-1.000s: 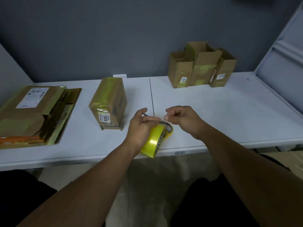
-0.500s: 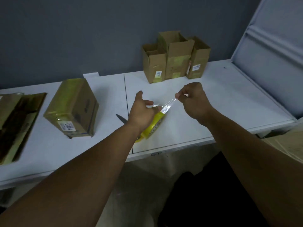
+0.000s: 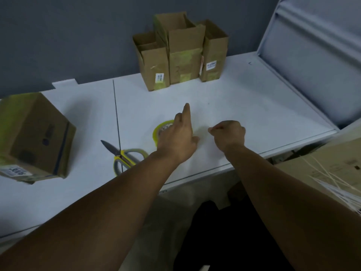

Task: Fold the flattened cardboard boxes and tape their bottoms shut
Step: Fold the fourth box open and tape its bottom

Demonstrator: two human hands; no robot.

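The right hand (image 3: 228, 133) is clenched, thumb against forefinger in a pinch. A faint yellowish film between the hands looks like a tape strip (image 3: 201, 132) drawn from the roll, so this grip appears to be grasping its free end, though the film is too thin to be sure.

At 9 o'clock from it, the left hand (image 3: 179, 137) lies over the yellow tape roll (image 3: 161, 130), which lies flat on the white surface (image 3: 254, 104). Its forefinger points straight toward 12 o'clock. The other fingers are hidden, so I cannot tell whether it grasps the roll or only pins it down. Either way, it probably steadies the roll against the pull.

Yellow-handled scissors (image 3: 127, 157) lie at 8 o'clock from the roll, near enough to cut the strip. A folded box (image 3: 35, 137), yellow tape along its edges, sits at 9 o'clock, likely awaiting this strip. Three open-topped boxes (image 3: 179, 51) stand touching at 12 o'clock against the wall, seemingly finished and set aside. A large carton (image 3: 332, 167) stands at 4 o'clock beyond the surface's edge. No flattened boxes are in view.
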